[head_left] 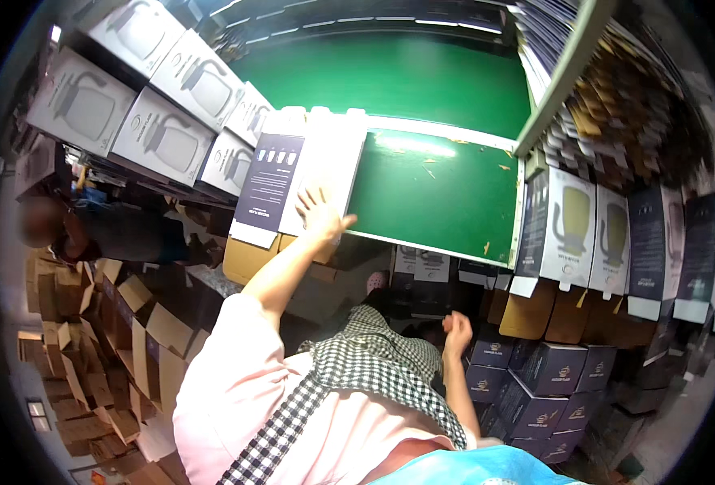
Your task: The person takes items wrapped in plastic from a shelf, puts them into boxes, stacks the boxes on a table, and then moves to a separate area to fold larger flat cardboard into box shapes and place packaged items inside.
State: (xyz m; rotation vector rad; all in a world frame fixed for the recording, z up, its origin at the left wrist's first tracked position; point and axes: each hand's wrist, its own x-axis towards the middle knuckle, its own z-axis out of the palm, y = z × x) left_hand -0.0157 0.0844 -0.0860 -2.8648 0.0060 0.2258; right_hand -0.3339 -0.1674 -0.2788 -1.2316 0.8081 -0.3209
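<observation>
My left hand (321,217) lies with its fingers spread on a flat printed carton (325,162), white with a dark blue panel (269,178). The carton rests at the left part of the green worktable (438,194), its lower end reaching over the table's near edge. Brown cardboard (248,257) shows beneath that end. Lower and to the right, my right hand (457,331) hangs beside my checked apron, off the table. Its fingers are loosely curled, and nothing shows in them.
White boxes with jug pictures (167,136) are stacked at the left. Printed cartons (569,230) hang over the right edge, below piled flat cardboard (616,113). Dark blue boxes (547,368) stand low right. Another person (123,230) is at far left, above open brown cartons (151,339).
</observation>
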